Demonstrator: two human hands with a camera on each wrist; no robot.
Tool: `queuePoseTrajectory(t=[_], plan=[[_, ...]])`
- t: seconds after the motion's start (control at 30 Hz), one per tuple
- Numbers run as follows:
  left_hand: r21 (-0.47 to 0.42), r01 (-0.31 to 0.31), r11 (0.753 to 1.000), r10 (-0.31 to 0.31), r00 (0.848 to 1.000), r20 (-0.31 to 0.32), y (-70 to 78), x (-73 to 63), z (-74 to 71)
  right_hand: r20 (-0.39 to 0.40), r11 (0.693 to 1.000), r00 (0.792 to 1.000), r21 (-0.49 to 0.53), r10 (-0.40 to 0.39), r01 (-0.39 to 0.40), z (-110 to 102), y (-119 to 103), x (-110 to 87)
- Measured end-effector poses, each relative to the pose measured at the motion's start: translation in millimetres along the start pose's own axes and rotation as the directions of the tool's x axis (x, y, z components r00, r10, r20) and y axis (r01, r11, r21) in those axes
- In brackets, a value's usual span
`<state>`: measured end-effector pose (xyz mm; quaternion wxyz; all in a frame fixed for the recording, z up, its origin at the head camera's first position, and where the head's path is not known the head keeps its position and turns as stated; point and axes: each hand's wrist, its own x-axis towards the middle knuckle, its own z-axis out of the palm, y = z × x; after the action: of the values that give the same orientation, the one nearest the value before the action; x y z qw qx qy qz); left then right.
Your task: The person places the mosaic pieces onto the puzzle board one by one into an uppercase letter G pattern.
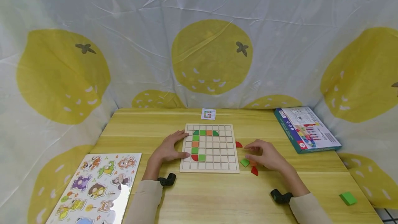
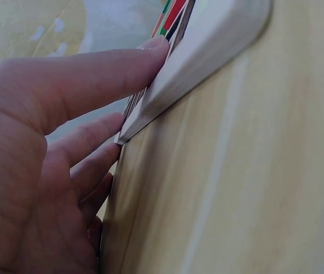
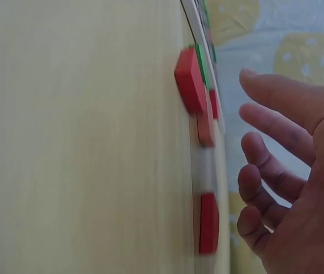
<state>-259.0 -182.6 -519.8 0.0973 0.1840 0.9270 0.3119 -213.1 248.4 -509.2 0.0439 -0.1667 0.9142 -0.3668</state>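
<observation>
A wooden grid board lies on the table, with green, orange and red pieces along its upper rows and left side. My left hand rests at the board's left edge. In the left wrist view its straight thumb touches the rim, with the fingertips farther along it. Right of the board my right hand hovers over loose pieces, fingers relaxed and holding nothing. Near it lie a green square, a red quarter-round piece, an orange piece partly under the hand in the head view, and another red piece.
Behind the board lies a small pattern card with a coloured G shape. An animal picture board is at the left. A flat box lies at the back right, and a green block near the right edge.
</observation>
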Motion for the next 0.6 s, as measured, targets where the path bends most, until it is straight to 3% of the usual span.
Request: queuePoseTrajectory(t=[0.2, 0.6], plan=[[0.004, 0.004, 1.0, -0.004, 1.0, 0.006, 1.5, -0.5, -0.7, 0.023, 0.999, 1.0, -0.049, -0.015, 0.016, -11, 16, -10.5], [0.006, -0.001, 1.0, 0.001, 1.0, 0.001, 1.2, -0.2, -1.0, 0.101, 0.998, 0.993, -0.016, -0.057, 0.059, -17, 34, -21.1]])
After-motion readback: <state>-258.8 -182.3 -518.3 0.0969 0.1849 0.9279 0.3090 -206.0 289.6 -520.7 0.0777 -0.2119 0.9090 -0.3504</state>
